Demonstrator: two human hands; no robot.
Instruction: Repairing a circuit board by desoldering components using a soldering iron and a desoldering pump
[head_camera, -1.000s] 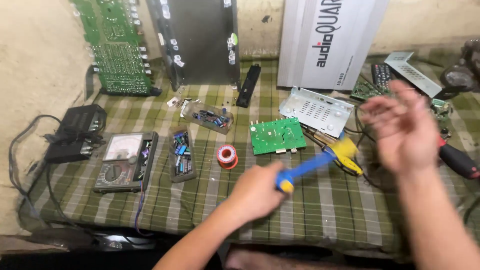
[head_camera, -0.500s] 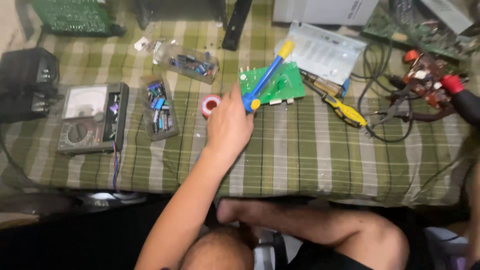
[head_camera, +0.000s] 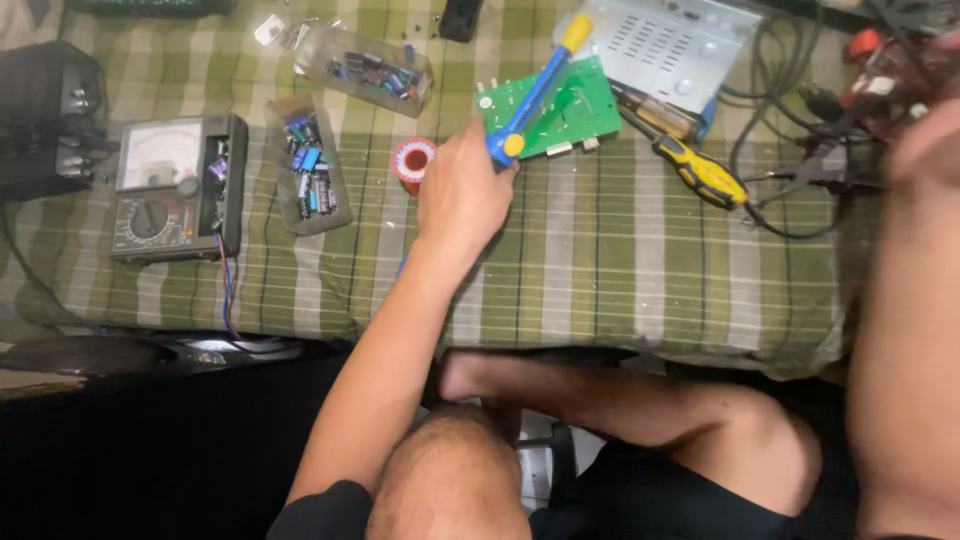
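Desoldering pump (head_camera: 535, 92), blue and yellow, gripped in closed left hand (head_camera: 462, 195), angled toward one o'clock over green circuit board (head_camera: 570, 112) on worktop (head_camera: 600, 260). Right hand (head_camera: 925, 150) blurred at three o'clock; grip cannot be told. Advisable: steady tip squarely on joint.

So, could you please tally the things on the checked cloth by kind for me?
Blue-and-yellow tool in the left hand: 1
Green circuit board: 1
Analog multimeter: 1
Clear bags of capacitors: 2
Red solder spool: 1
Yellow-handled screwdriver: 1
Perforated metal cover: 1
Total: 8
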